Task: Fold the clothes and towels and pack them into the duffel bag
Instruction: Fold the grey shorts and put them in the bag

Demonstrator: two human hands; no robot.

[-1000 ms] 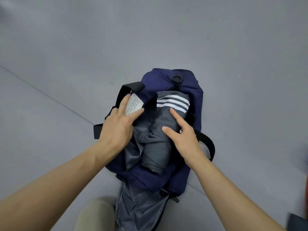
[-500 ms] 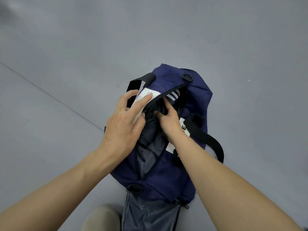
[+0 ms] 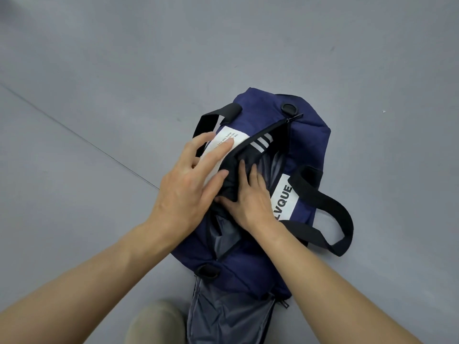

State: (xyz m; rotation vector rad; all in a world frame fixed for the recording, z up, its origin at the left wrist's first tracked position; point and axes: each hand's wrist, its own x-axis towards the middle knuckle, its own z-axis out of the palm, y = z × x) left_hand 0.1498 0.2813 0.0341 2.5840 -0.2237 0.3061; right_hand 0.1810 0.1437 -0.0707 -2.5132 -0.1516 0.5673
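Observation:
A navy duffel bag (image 3: 310, 145) lies on the grey floor with its top zip open. Inside it, a dark grey garment with white stripes (image 3: 260, 144) shows through the gap. My left hand (image 3: 188, 187) holds the bag's left flap, its fingers lying over a white printed label (image 3: 232, 137) and its thumb tucked at the zip edge. My right hand (image 3: 250, 199) reaches into the opening, and its straight fingers press down on the dark garment. Most of the garment is hidden under the flap and my hands.
Black carry handles stick out on the left (image 3: 213, 117) and the right (image 3: 330, 209). The zip pull (image 3: 295, 117) sits at the far end. A grey end pocket (image 3: 228, 311) hangs open near my knee (image 3: 156, 324). A seam (image 3: 74, 135) crosses the floor.
The bag's sides have come together over the garment, so only its stripes still show. My right hand went from resting on top of it to pressing inside the narrowed opening.

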